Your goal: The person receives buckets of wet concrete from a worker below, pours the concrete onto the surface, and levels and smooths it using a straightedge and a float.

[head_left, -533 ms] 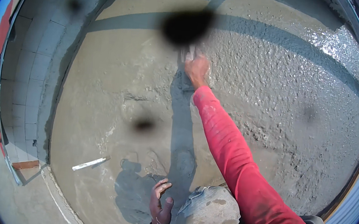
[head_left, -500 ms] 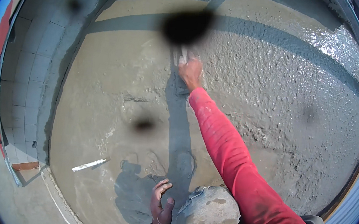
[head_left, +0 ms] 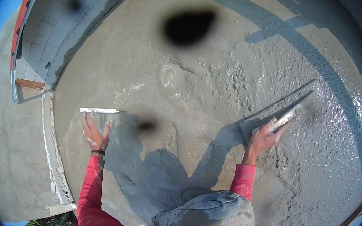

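Wet grey cement [head_left: 188,127] spreads beneath both hands. My right hand [head_left: 262,139] is wrapped round the pale handle of a flat plastering trowel [head_left: 251,126], whose long thin blade slants up and right over the rough cement. On the left, a narrow white bar [head_left: 104,111] lies on the smoother cement. My left hand [head_left: 94,136] is just below that bar, fingers stretched and thumb apart. Its fingertips meet the bar's near edge; whether they press on it I cannot tell.
A low block wall [head_left: 45,37] borders the cement at the left. Beyond the white-marked edge [head_left: 54,169] lies a dry concrete slab [head_left: 4,150]. A reddish-brown piece [head_left: 30,84] sits at the wall's end. Dark blurred spots hide small parts of the view.
My right hand has come back from far forward and moved right with the trowel. My left hand has moved left and forward to the white bar. The view has turned.
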Demonstrator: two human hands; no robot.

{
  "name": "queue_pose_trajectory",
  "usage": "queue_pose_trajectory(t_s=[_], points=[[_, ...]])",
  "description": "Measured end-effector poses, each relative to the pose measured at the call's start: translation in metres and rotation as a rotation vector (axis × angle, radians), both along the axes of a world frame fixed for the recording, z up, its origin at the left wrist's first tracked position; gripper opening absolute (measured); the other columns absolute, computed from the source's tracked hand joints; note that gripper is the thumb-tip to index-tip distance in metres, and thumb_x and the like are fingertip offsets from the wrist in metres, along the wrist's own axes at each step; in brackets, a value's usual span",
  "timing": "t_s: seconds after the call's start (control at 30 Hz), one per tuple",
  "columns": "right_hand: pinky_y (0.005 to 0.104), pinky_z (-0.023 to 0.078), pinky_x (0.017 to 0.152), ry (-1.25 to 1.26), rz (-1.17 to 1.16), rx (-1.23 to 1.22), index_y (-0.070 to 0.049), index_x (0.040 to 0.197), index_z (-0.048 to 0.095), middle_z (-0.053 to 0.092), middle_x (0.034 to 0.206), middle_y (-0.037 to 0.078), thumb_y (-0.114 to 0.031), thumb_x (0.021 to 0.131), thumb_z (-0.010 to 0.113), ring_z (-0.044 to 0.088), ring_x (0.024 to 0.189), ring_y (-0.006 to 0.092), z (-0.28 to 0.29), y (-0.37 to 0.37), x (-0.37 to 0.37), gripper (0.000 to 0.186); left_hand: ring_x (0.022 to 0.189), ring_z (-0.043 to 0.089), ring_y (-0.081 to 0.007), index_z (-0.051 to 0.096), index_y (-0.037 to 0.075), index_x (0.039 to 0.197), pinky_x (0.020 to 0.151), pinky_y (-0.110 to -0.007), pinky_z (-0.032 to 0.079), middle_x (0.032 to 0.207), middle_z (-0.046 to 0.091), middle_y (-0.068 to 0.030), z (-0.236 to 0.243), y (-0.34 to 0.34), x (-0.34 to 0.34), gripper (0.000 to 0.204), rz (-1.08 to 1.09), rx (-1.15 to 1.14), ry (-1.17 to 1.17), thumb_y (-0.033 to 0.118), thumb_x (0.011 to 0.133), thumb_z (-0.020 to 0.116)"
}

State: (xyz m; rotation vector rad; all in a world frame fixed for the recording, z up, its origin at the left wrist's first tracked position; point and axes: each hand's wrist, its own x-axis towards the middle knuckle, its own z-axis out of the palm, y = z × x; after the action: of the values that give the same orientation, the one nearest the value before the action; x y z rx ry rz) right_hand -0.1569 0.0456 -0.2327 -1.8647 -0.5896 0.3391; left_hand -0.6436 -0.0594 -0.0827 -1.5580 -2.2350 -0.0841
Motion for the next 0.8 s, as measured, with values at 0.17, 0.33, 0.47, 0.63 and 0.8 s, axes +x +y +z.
queue_pose_trajectory(t_s=[0.17,0.33,0.47,0.63,0.8], points=[[0.0411,0.043,0.097,0.123,0.131,0.201,0.011,0.143,0.035,0.054,0.128,0.034,-0.018,0.096,0.055,0.058,0.115,0.0367,0.014,0.102,-0.08,0.059,0.14,0.032,-0.0383,0.035,-0.005,0.143,0.114,-0.05,0.028,0.151,0.031,-0.0243,0.004,0.019,-0.192,0.088,0.492,0.402,-0.105,0.051,0.084,0.07],[0.0423,0.051,0.08,0.298,0.496,0.101,0.01,0.135,0.047,0.068,0.099,0.03,-0.017,0.092,0.058,0.068,0.088,0.0391,0.005,0.174,-0.079,0.052,0.122,0.052,-0.0281,0.042,-0.007,0.134,0.098,-0.041,0.043,0.136,0.05,-0.023,-0.09,0.035,-0.125,0.08,0.321,0.573,-0.693,0.055,0.089,0.064],[0.0412,0.052,0.083,-0.091,0.831,0.156,0.002,0.132,0.056,0.068,0.108,0.025,-0.02,0.086,0.066,0.068,0.094,0.0379,0.011,0.134,-0.077,0.052,0.088,0.065,-0.0183,0.051,-0.001,0.12,0.066,-0.031,0.052,0.109,0.065,-0.0143,-0.053,0.043,-0.126,0.058,0.332,0.598,-1.144,0.052,0.097,0.052],[0.0435,0.053,0.083,-0.406,1.396,-0.154,-0.006,0.131,0.06,0.067,0.107,0.024,-0.025,0.08,0.071,0.066,0.091,0.041,0.024,0.122,-0.055,0.055,0.082,0.067,-0.0196,0.052,0.005,0.107,0.058,-0.033,0.054,0.098,0.066,-0.0111,-0.051,0.046,-0.118,0.044,0.329,0.64,-1.243,0.048,0.101,0.044],[0.0469,0.052,0.076,-0.455,1.394,-0.053,-0.008,0.126,0.063,0.068,0.091,0.025,-0.026,0.08,0.071,0.066,0.085,0.0414,0.007,0.184,-0.02,0.051,0.086,0.068,-0.0212,0.046,0.008,0.117,0.057,-0.031,0.052,0.103,0.066,-0.0103,-0.059,0.05,-0.112,0.045,0.362,0.623,-1.226,0.05,0.1,0.044]])
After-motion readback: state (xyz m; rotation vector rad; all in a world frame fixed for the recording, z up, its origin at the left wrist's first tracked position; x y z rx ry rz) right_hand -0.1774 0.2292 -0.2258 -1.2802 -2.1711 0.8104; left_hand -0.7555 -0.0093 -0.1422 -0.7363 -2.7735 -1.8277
